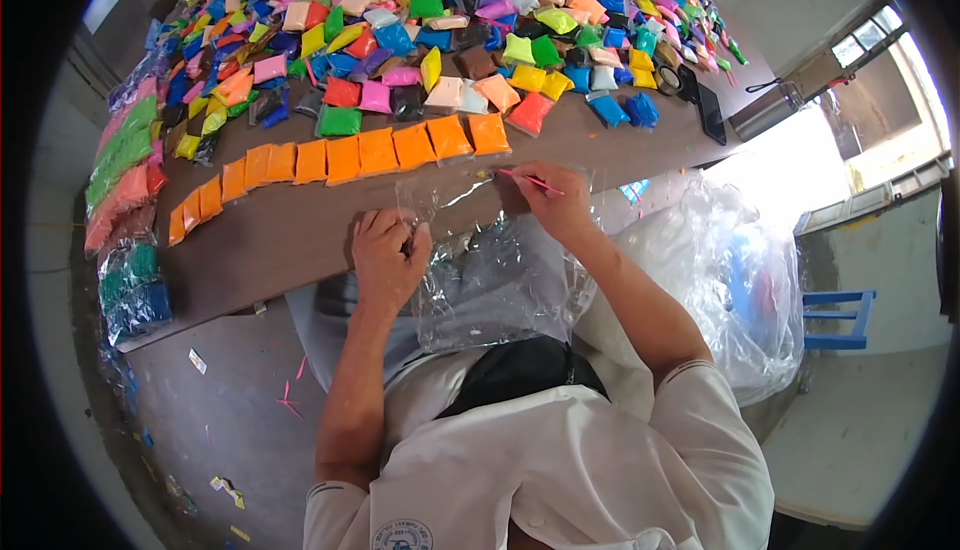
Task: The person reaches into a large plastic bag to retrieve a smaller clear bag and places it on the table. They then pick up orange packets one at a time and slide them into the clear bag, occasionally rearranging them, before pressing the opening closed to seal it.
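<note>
My left hand (390,255) is closed at the left edge of a clear plastic bag (490,295), its fingers curled and pinching the film. The bag hangs over my lap at the table's front edge. My right hand (550,202) is closed around a thin pink stick (535,182) by the bag's upper right corner; its exact kind is too small to tell. Just beyond both hands, a curved row of orange packets (378,150) lies side by side on the brown table (270,260).
A large heap of small coloured packets (460,35) covers the table's far side. Stacked bagged packets (125,165) stand at the left edge. A phone (710,110) and tape roll (668,80) lie at right. A big clear sack (700,280) and blue stool (840,320) are beside me.
</note>
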`<action>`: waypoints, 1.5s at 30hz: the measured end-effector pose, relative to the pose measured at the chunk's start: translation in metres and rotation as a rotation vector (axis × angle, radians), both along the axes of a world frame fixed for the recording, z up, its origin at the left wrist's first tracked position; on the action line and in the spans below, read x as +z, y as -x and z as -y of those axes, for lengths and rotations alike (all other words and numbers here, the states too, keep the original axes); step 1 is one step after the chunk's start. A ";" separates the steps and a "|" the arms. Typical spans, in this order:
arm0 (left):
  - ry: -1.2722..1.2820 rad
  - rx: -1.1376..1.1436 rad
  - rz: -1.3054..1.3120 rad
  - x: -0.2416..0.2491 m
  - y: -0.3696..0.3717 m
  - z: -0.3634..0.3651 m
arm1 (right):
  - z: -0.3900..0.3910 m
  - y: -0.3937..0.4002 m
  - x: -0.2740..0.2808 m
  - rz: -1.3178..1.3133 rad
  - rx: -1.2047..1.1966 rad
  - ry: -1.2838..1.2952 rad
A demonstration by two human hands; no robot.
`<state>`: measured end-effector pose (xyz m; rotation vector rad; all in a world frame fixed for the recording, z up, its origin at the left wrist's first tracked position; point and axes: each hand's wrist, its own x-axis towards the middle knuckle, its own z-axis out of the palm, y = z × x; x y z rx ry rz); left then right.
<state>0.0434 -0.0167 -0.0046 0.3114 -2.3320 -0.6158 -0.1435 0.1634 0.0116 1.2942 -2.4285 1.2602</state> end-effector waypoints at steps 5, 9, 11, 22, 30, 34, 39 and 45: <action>0.020 0.016 -0.014 -0.001 0.000 -0.002 | -0.004 -0.009 0.003 -0.064 0.088 -0.014; 0.014 0.011 -0.033 0.000 0.001 -0.002 | 0.002 -0.005 0.004 -0.312 0.131 -0.132; 0.006 0.013 -0.041 -0.001 0.001 -0.003 | 0.004 -0.004 0.009 -0.345 0.090 -0.223; 0.006 0.004 -0.033 0.000 0.000 -0.003 | 0.010 -0.006 0.008 -0.257 0.179 -0.039; 0.015 -0.001 -0.004 0.001 -0.001 -0.001 | 0.012 0.007 0.006 -0.035 -0.008 -0.008; 0.006 0.008 -0.020 -0.001 -0.001 -0.002 | 0.006 -0.004 0.031 0.086 -0.062 0.014; 0.010 0.010 -0.008 0.001 -0.001 -0.002 | 0.015 -0.010 0.013 -0.087 0.155 0.080; 0.013 0.008 -0.023 0.002 -0.002 -0.003 | 0.027 -0.011 -0.003 -0.320 0.186 -0.025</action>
